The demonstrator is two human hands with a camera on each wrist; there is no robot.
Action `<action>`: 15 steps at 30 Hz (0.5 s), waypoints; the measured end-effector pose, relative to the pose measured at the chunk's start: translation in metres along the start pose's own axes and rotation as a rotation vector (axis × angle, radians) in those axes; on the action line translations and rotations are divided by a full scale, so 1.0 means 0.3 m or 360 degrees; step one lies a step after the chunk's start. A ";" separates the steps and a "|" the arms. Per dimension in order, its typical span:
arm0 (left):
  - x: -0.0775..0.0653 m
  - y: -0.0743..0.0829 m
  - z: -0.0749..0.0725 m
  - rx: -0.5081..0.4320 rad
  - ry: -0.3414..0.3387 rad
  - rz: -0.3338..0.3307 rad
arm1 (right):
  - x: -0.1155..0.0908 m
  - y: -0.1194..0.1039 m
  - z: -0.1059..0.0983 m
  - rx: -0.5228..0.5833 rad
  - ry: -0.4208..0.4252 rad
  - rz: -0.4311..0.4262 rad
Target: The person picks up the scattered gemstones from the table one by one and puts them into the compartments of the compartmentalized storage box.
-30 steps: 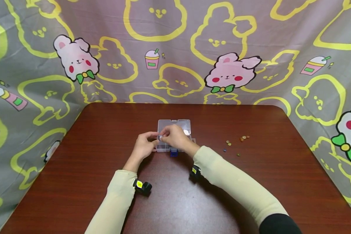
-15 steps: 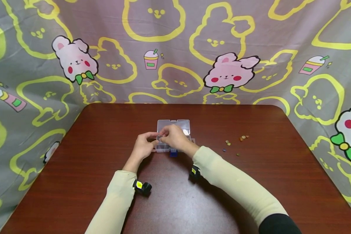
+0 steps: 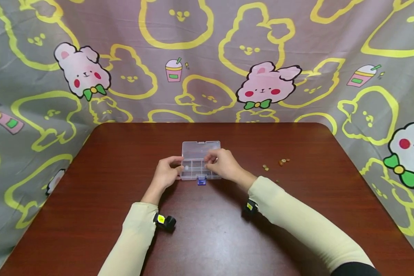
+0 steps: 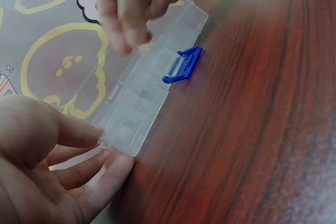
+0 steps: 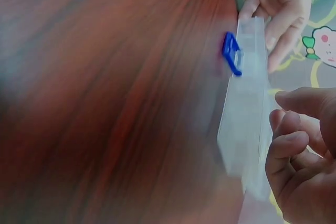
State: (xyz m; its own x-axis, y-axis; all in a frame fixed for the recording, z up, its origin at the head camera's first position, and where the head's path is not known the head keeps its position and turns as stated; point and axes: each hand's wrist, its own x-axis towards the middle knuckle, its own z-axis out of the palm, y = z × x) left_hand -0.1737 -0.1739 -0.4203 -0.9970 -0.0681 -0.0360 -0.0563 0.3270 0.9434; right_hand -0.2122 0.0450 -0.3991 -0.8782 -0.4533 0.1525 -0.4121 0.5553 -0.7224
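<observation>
A clear plastic compartment box point(image 3: 191, 177) sits on the table, its lid point(image 3: 194, 148) raised at the back and its blue clasp point(image 3: 201, 181) hanging at the front. My left hand point(image 3: 165, 174) grips the box's left end, thumb and fingers at the corner in the left wrist view. Over the right half of the box is my right hand point(image 3: 224, 164). Its fingers are loosely bent, with a gap between thumb and forefinger in the right wrist view point(image 5: 304, 150) and nothing seen between them. A small whitish piece point(image 3: 186, 168) lies in a left compartment.
Several small yellowish and orange pieces point(image 3: 282, 162) lie on the brown table point(image 3: 200, 230) to the right, with a pair of yellowish ones point(image 3: 265, 167) closer in. A tiny greenish piece point(image 3: 277, 181) is near the right sleeve. A patterned curtain point(image 3: 207, 61) hangs behind.
My right hand has moved right from the box's left compartments, its fingers parting, and the whitish piece now shows there. The left hand stays at the box. The view has shifted slightly.
</observation>
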 end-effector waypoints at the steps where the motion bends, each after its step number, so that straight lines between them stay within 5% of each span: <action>1: 0.000 0.001 0.001 -0.0001 0.0000 0.0000 | -0.014 0.009 -0.014 -0.0005 0.0006 -0.0004; 15: 0.003 -0.011 0.008 0.0012 0.0004 0.0002 | -0.234 0.134 -0.156 0.0067 0.0007 0.0102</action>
State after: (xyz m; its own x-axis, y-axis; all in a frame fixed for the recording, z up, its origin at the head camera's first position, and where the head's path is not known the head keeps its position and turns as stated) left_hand -0.1745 -0.1728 -0.4241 -0.9970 -0.0700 -0.0342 -0.0557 0.3339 0.9409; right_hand -0.1784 0.1317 -0.4072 -0.9035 -0.4147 0.1080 -0.3446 0.5532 -0.7584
